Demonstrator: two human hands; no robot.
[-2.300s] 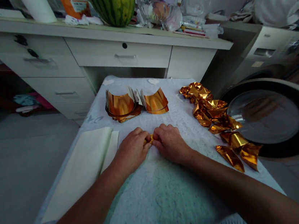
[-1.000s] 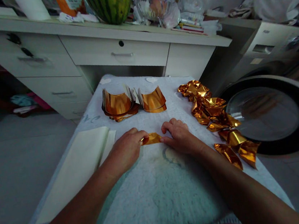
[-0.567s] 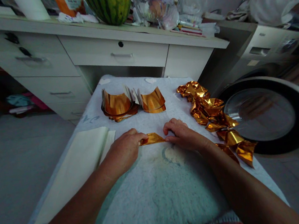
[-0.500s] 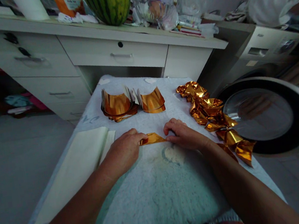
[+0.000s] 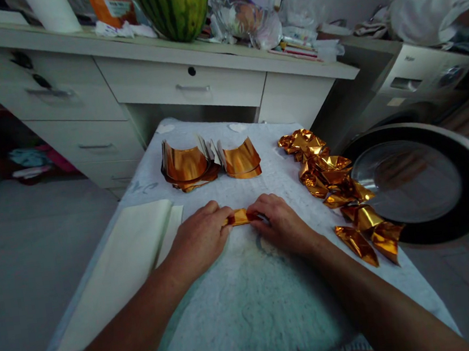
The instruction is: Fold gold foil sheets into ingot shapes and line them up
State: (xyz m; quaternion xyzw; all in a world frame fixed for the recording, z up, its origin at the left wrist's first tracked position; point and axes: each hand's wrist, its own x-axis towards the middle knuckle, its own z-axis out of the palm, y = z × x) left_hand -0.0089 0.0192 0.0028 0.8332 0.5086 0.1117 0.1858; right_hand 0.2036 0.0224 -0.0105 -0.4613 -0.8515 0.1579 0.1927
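Both hands work at the middle of the cloth-covered counter [image 5: 251, 310]. The left hand [image 5: 201, 237] pinches the left end of a small folded gold foil piece [image 5: 239, 217] between thumb and forefinger; the right hand [image 5: 281, 224] pinches its right end, fingers curled down over it. The piece lies low on the cloth, directly between the two hands, mostly hidden by the fingertips.

The work appears to be at a folding stage: the foil is narrow and is being creased or drawn in from both ends. The following move would likely call for a firm, even press along the fold, with both ends kept aligned.

At the far side stand two stacks of curved gold foil sheets [image 5: 211, 164]. Along the right edge runs a row of finished folded foil pieces [image 5: 338, 185]. A pale folded sheet [image 5: 125, 263] lies to the left. A round magnifier lamp [image 5: 423, 183] sits at right.
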